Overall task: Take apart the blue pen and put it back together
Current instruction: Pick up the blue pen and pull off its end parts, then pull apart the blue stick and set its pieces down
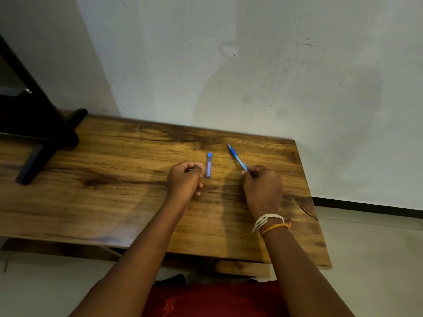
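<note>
The blue pen (238, 159) slants up-left at frame centre-right, its lower end pinched; its blue cap (209, 165) lies upright-pointing just left.

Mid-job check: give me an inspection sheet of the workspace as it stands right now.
Surface: wooden table, against a white wall.
Job's things: blue pen in the right hand, tip pointing away; blue cap lying on the table between the hands.
Clutter: black stand at the table's left end.
Grippers: right hand closed on the pen's near end; left hand curled shut, contents not visible.
Cables: nothing seen.
Surroundings: tiled floor, dark skirting at right, marks on the wall.
</note>
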